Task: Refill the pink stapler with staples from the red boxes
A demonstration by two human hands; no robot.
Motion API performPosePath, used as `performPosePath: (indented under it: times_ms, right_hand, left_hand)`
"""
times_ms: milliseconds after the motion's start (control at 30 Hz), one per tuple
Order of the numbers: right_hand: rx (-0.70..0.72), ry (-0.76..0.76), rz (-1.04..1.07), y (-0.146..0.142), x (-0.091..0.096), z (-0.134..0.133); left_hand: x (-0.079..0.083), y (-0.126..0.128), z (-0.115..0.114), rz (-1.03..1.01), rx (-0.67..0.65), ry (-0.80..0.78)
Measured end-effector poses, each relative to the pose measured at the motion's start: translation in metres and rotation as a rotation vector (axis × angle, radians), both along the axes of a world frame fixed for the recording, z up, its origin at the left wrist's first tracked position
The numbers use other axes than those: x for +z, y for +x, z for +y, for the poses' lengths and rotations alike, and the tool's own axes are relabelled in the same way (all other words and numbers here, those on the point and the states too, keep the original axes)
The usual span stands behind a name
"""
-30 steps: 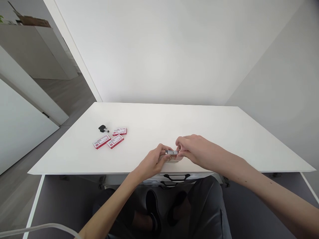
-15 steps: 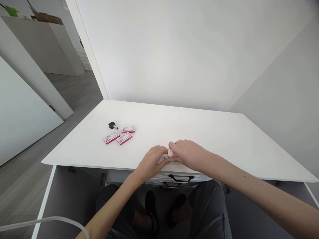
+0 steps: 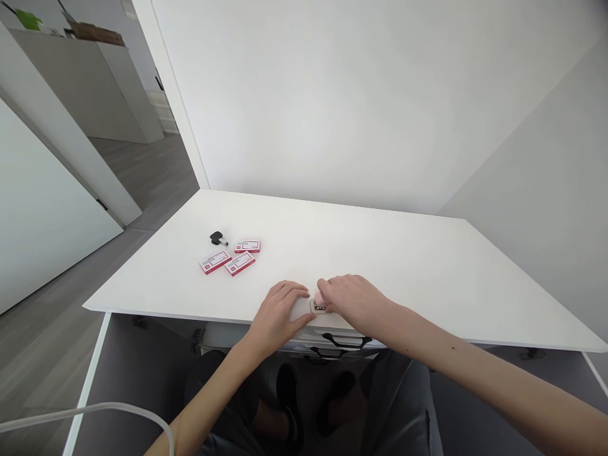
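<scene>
A small cream-coloured case (image 3: 312, 306) with a dark recess holding small shiny bits lies near the front edge of the white desk (image 3: 399, 266). Over its right part, my right hand (image 3: 354, 301) is closed in a pinch on a small pink block (image 3: 320, 297). The fingers cover the right part of the case and much of the block. On the left side, my left hand (image 3: 280, 310) is open and curved, thumb and fingers apart. Its thumb tip is close to the case's lower left corner; whether it touches, I cannot tell.
Three red-and-white small boxes (image 3: 240, 263) lie on the left of the desk, beside a small black-and-white object (image 3: 218, 239). Black drawer handles (image 3: 346, 342) stick out below the front edge. A pale cable (image 3: 109, 406) crosses the lower left. Behind stands a white wall (image 3: 308, 95).
My left hand has drawn slightly left and opened away from the case, whose dark recess now shows more. My right hand, still pinching the pink block, has shifted slightly down and left.
</scene>
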State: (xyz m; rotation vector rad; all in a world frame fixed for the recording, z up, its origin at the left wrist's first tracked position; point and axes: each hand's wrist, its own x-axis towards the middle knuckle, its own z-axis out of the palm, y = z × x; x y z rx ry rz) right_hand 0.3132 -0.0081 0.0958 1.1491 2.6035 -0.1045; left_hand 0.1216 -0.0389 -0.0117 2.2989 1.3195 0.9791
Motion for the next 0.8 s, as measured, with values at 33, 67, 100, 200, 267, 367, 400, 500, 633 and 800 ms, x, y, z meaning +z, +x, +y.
performPosePath:
  times_ms: [33, 67, 100, 200, 267, 367, 400, 500, 633, 800]
  right_hand:
    - [0.010, -0.012, -0.026, -0.003, 0.001, 0.000]
    - [0.024, -0.028, -0.056, -0.007, 0.001, 0.000]
    - [0.042, -0.047, -0.090, -0.010, 0.001, -0.001]
    - [0.088, -0.083, -0.190, -0.020, 0.001, -0.001]
    - [0.106, -0.076, -0.208, -0.023, -0.001, -0.001]
    - [0.120, -0.063, -0.114, -0.017, -0.005, 0.000]
    - [0.116, -0.047, -0.051, -0.012, -0.008, 0.000]
    - [0.074, 0.053, 0.163, 0.011, -0.020, -0.002]
    - [-0.016, 0.119, 0.304, 0.048, -0.042, -0.002]
    - [-0.109, 0.141, 0.564, 0.086, -0.075, 0.001]
  left_hand:
    - [0.001, 0.000, 0.000, -0.009, 0.003, -0.010]
    - [0.001, 0.000, 0.000, -0.018, 0.008, -0.023]
    - [0.003, 0.000, 0.000, -0.028, 0.013, -0.040]
    - [0.007, -0.001, -0.002, -0.038, 0.000, -0.100]
    - [0.009, -0.003, -0.002, -0.034, -0.015, -0.135]
    - [0.010, -0.005, -0.003, -0.036, 0.009, -0.175]
    - [0.009, -0.006, -0.003, -0.037, 0.021, -0.182]
    - [0.008, -0.007, -0.003, -0.041, 0.036, -0.182]
    - [0.013, -0.010, -0.001, -0.040, 0.024, -0.191]
    - [0.027, -0.026, 0.006, 0.037, -0.105, -0.196]
